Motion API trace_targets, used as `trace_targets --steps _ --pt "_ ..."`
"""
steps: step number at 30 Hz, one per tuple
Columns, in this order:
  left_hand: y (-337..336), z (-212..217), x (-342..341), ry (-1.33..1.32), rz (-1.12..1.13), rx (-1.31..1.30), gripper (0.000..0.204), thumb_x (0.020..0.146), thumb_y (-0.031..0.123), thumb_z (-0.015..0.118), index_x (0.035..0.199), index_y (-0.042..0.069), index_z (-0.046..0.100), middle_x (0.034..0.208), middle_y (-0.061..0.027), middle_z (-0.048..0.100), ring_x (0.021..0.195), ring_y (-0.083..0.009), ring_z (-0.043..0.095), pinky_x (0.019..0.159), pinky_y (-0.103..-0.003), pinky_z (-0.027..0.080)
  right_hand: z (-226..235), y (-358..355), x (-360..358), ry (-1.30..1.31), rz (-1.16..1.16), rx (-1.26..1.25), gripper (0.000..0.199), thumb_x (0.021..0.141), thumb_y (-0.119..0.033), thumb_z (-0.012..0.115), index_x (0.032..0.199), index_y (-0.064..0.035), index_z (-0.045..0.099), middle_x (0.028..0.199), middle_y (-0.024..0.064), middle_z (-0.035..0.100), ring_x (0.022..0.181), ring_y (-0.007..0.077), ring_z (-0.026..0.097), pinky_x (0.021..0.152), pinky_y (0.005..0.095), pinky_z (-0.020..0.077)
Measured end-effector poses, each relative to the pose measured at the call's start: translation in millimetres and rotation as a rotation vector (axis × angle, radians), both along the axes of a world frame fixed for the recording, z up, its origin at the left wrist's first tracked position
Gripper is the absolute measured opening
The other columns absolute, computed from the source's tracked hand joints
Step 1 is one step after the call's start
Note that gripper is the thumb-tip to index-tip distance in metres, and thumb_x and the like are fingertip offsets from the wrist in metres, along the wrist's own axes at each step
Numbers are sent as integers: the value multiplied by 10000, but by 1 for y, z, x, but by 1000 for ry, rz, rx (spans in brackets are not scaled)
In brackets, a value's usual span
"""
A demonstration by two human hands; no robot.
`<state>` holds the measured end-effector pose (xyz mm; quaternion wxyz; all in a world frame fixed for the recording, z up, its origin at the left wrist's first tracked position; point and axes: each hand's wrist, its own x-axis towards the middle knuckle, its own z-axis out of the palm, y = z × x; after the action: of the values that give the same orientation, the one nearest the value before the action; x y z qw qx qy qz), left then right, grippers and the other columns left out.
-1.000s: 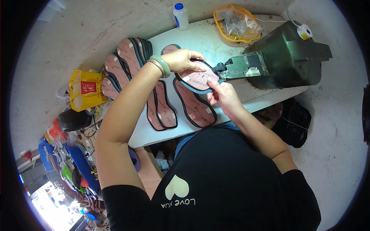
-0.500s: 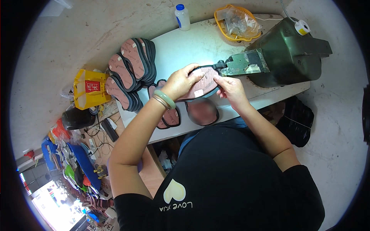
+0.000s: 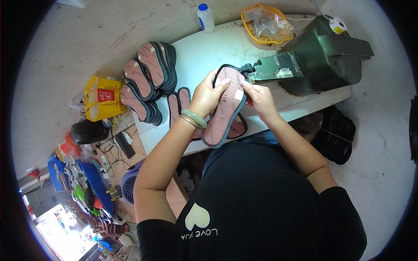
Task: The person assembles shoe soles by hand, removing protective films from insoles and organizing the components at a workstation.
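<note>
A pink shoe insole [image 3: 223, 115] with a dark edge strip and a small white label is held at the machine's working end. My left hand [image 3: 206, 96] grips its left side, thumb on the pink face. At its upper right edge, my right hand [image 3: 260, 100] pinches the rim between thumb and fingers. The insole's far end touches or nearly touches the head of the dark green machine [image 3: 324, 56]; my fingers partly hide the contact. Below it on the white table [image 3: 196, 52] lie more pink insoles [image 3: 237, 127], partly covered by the held one.
Stacks of pink insoles [image 3: 153, 65] stand at the table's left. A white bottle [image 3: 206, 19] and a yellow basket [image 3: 248, 30] sit at the back. A yellow bag [image 3: 98, 111] is left of the stacks; a tied black bundle [image 3: 335, 135] lies at lower right.
The held insole has swung round, from lying slantwise under my hands to pointing lengthwise toward me. My left hand has shifted slightly left; the right stays at the rim near the machine.
</note>
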<state>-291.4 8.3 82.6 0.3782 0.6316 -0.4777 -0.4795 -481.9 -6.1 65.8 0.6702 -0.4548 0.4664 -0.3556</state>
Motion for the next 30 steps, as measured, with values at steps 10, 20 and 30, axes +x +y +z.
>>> trace_targets --steps 10,20,30 --pt "2 -3 -21 -271 197 -106 574 850 446 717 1107 -43 564 934 -230 697 886 -363 687 792 -420 525 -6 68 -34 -287 294 602 359 972 -301 599 1186 -13 597 944 40 643 846 118 608 817 291 502" --pt "-12 9 -38 -323 536 16 732 809 529 722 1093 -111 509 1014 -315 631 983 -405 630 885 -433 477 36 83 -39 -713 200 657 268 942 -199 544 1096 18 570 765 32 512 692 160 508 698 292 421" --pt "-52 -9 -10 -609 391 -209 942 842 596 651 1387 -120 372 1380 -365 436 1367 -430 366 1134 -481 281 41 38 -15 -177 65 330 364 974 -323 535 866 9 638 613 7 552 543 97 499 552 246 418"
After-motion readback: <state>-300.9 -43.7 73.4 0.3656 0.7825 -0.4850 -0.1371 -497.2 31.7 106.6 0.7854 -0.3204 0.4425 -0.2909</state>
